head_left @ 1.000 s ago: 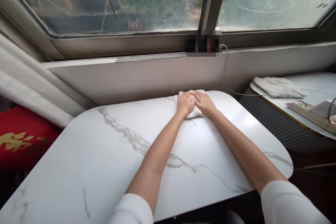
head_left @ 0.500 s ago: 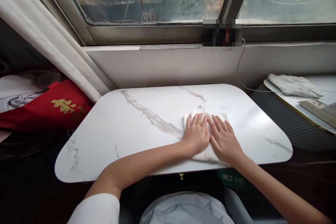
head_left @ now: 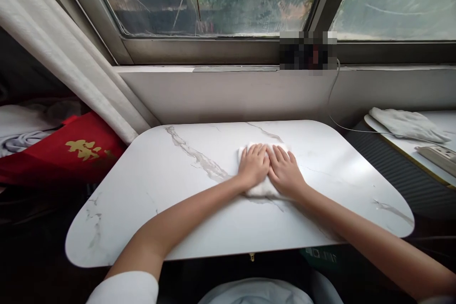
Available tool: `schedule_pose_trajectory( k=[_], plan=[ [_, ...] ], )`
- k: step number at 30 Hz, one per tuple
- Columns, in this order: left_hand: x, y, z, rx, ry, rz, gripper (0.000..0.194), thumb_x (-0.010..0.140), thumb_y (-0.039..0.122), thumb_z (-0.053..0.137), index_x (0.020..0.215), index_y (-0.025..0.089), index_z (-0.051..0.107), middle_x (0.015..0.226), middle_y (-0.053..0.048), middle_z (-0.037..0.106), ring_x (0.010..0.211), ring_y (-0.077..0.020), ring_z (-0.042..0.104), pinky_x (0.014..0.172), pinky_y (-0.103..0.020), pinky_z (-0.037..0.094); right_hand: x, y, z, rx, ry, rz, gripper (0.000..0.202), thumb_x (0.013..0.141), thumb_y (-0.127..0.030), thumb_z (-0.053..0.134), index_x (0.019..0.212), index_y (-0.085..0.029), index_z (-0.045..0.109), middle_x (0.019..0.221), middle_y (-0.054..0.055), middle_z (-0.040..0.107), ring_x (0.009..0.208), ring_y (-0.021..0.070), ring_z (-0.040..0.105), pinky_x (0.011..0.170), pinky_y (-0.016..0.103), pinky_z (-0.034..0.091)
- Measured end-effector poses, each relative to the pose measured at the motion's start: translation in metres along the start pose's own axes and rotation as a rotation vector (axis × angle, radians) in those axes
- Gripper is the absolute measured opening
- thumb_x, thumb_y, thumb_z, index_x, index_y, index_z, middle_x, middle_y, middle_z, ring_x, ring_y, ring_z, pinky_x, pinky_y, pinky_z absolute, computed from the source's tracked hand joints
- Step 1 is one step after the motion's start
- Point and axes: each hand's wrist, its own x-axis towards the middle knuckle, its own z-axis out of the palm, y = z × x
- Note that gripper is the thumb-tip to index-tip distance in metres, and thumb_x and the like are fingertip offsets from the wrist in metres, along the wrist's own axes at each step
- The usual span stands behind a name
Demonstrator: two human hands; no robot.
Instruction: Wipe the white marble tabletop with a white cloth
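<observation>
A folded white cloth (head_left: 265,189) lies on the white marble-patterned tabletop (head_left: 117,190), right of the middle. My left hand (head_left: 254,166) rests palm down on the cloth's left part, its fingers stretched out and pointing away from me. Beside it, my right hand (head_left: 286,171) presses flat on the right part, fingers also extended. The two hands touch or nearly touch along the thumbs and index fingers. Much of the cloth is covered by them; its near edge and a strip at the far left show.
A second table at the right bears another white cloth (head_left: 408,124) and a power strip (head_left: 438,156). A thin cable (head_left: 356,130) runs there from a pixelated item on the windowsill. A red bag (head_left: 89,152) and a pale curtain (head_left: 67,52) are at left.
Both hands have slid the white cloth away from me and a little to the left across the tabletop. The camera view has shifted slightly.
</observation>
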Motion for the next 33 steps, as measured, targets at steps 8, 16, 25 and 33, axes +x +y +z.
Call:
schedule_pose_trajectory(
  k=[8,16,25,33],
  plan=[
    [0.108,-0.060,-0.010,0.062,0.134,-0.021,0.042,0.097,0.024,0.027,0.133,0.017,0.049,0.141,-0.006,0.050,0.131,-0.0182,0.041,0.113,-0.036,0.027,0.127,0.009,0.025,0.058,-0.016,0.018,0.056,0.091,-0.026,0.026,0.143,-0.009,0.036,0.149,0.015,0.037,0.137,0.0280,0.031,0.109,0.050,0.023],
    [0.116,-0.067,-0.009,0.052,0.172,-0.072,0.042,0.098,0.023,0.027,0.132,0.018,0.050,0.141,-0.005,0.049,0.132,-0.0177,0.039,0.114,-0.037,0.024,0.140,0.011,0.031,0.075,0.035,-0.007,0.054,0.090,-0.026,0.028,0.141,-0.012,0.040,0.148,0.014,0.039,0.136,0.0264,0.033,0.110,0.047,0.023],
    [0.022,-0.040,-0.010,0.080,0.114,-0.042,0.045,0.097,0.025,0.027,0.137,0.017,0.045,0.146,-0.006,0.044,0.137,-0.0192,0.034,0.117,-0.039,0.020,0.045,-0.024,0.009,0.031,0.005,-0.018,0.055,0.094,-0.029,0.023,0.144,-0.010,0.036,0.150,0.015,0.036,0.139,0.0283,0.029,0.110,0.049,0.022],
    [-0.110,-0.010,-0.017,0.054,0.041,-0.013,0.050,0.096,0.027,0.027,0.144,0.017,0.036,0.152,-0.007,0.036,0.142,-0.0217,0.025,0.119,-0.045,0.016,-0.071,-0.067,-0.010,0.067,0.017,-0.139,0.062,0.093,-0.033,0.024,0.152,-0.016,0.018,0.153,0.013,0.031,0.143,0.0284,0.020,0.113,0.054,0.019]
  ],
)
